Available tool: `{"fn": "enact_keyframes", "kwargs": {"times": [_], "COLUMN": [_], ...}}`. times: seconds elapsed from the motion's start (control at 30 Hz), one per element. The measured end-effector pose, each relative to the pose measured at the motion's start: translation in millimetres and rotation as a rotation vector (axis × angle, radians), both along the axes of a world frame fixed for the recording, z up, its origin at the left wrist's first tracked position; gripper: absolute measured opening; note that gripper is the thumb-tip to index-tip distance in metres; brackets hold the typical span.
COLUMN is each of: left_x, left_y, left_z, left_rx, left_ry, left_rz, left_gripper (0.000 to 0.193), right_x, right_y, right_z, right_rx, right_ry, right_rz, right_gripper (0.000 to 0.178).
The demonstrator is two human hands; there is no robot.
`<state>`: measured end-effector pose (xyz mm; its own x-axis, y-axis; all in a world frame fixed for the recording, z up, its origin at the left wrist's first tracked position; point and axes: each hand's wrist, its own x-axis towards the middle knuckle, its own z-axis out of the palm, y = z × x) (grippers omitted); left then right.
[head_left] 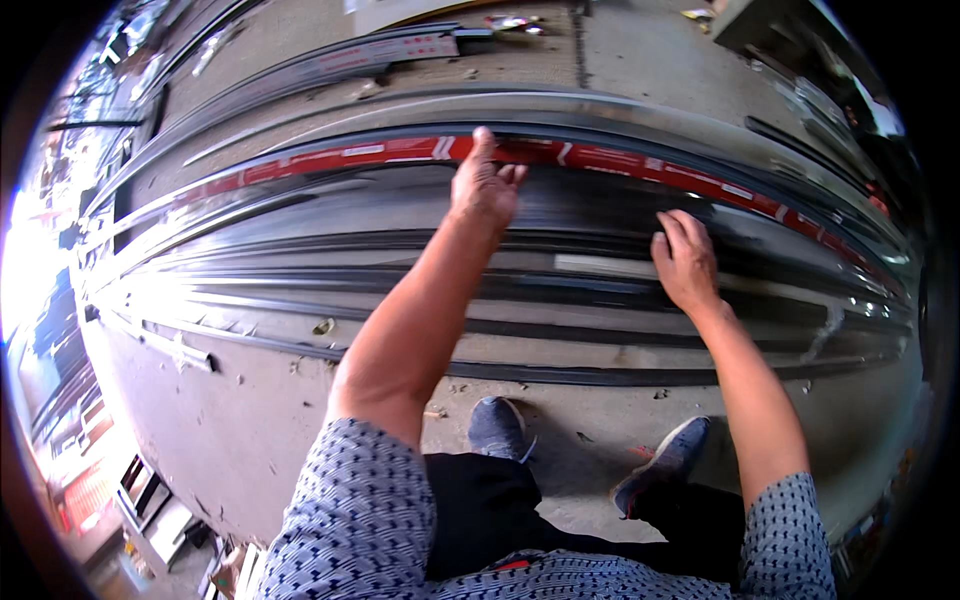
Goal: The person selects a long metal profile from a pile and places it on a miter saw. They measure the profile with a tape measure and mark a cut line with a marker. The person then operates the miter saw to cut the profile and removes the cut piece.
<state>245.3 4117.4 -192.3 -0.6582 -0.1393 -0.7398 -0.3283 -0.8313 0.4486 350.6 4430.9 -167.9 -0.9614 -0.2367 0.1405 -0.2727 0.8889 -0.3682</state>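
A long dark metal profile (385, 152) with a red printed film along its face runs across the whole view, bowed by the lens. My left hand (487, 192) is closed at its near edge, the thumb lying over the red film and the fingers curled just below. My right hand (688, 265) is open, fingers slightly apart, over the dark profiles on the near side of the red one. Its fingertips stay apart from the red film; whether they touch a profile below, I cannot tell. Several dark bars (590, 328) lie side by side beneath my arms.
Farther off lies a bundle of profiles with pale film (375, 55). A short pale strip (605, 265) sits among the bars. My shoes (498, 428) stand on the concrete floor (250, 420) near the closest bar. Clutter (160, 520) fills the lower left.
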Motion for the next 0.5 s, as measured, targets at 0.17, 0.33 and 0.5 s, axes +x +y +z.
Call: {"fn": "enact_keyframes", "kwargs": {"times": [0.17, 0.33, 0.5], "left_x": [5, 3, -1], "left_y": [-10, -12, -17], "left_z": [-11, 20, 60], "left_rx": [-0.012, -0.099, -0.093], "left_ry": [0.130, 0.142, 0.227], "left_rz": [-0.054, -0.098, -0.117], "left_gripper": [0.024, 0.021, 0.012], "right_x": [-12, -31, -58], "right_y": [-11, -17, -14], "right_z": [-10, -13, -16], "right_rx": [-0.001, -0.010, -0.017], "right_ry": [0.055, 0.181, 0.161], "right_rz": [-0.017, 0.059, 0.013], "right_gripper": [0.036, 0.038, 0.028]}}
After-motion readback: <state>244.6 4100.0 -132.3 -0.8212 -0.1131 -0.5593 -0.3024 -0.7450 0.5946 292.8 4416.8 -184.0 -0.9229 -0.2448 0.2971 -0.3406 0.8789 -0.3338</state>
